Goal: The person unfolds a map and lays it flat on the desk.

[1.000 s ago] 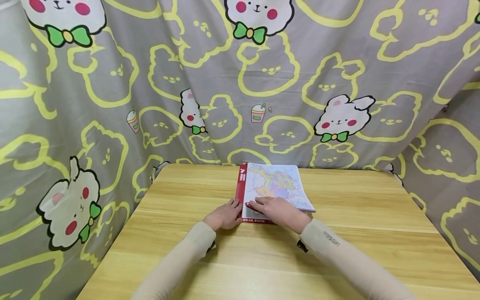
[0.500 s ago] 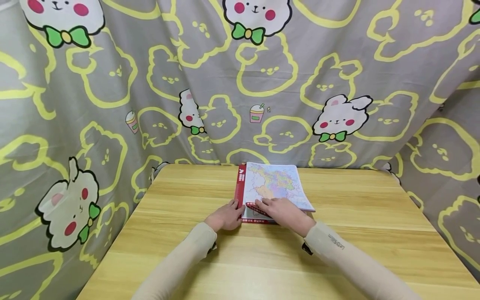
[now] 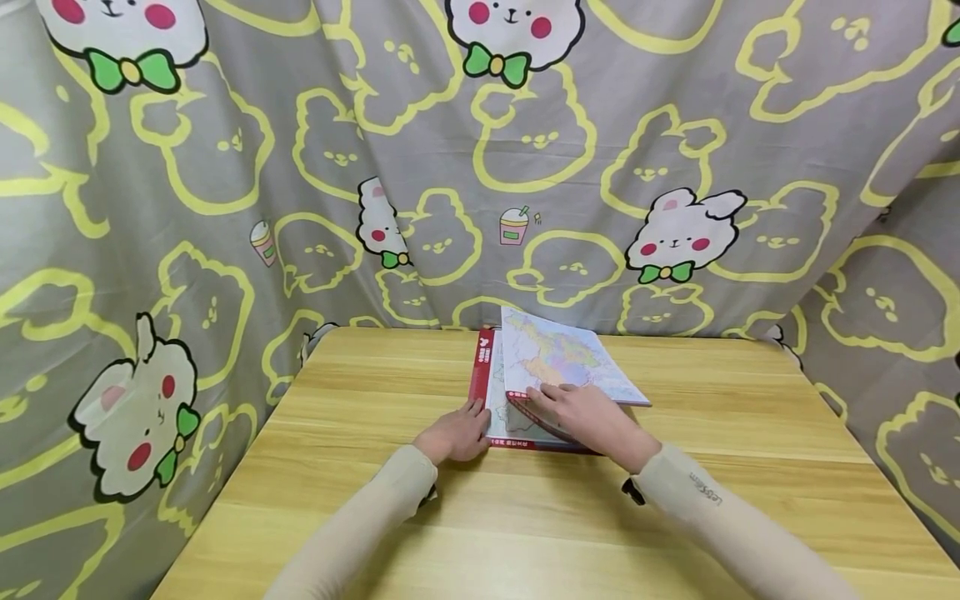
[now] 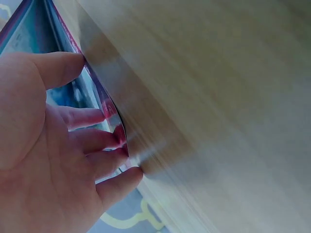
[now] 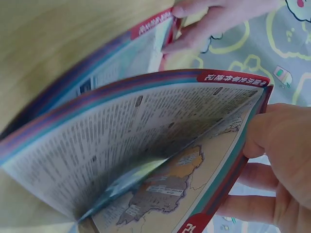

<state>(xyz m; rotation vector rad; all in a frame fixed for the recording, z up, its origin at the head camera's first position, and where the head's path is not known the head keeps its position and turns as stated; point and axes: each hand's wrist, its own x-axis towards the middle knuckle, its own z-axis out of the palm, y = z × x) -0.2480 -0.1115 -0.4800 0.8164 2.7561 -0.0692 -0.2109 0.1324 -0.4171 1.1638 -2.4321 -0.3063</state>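
Note:
A folded map (image 3: 558,358) with a red border lies near the table's back edge. Its upper panels are raised at the left and slope down to the right, showing a coloured map. My right hand (image 3: 592,421) pinches their near left corner, thumb (image 5: 260,131) on one side and fingers on the other. In the right wrist view, printed text (image 5: 131,116) and another map (image 5: 165,184) show between two panels spread in a V. My left hand (image 3: 455,433) rests on the red left edge (image 3: 482,367) of the bottom panel, its fingers (image 4: 92,138) nearly straight and spread.
The wooden table (image 3: 360,533) extends to both sides and toward me. A grey curtain (image 3: 435,125) with yellow cartoon outlines hangs close behind the map and along the left and right sides.
My right hand has moved right and lifted the upper panels, whose left edge has come up off the bottom panel, uncovering more of it. The left hand has hardly moved.

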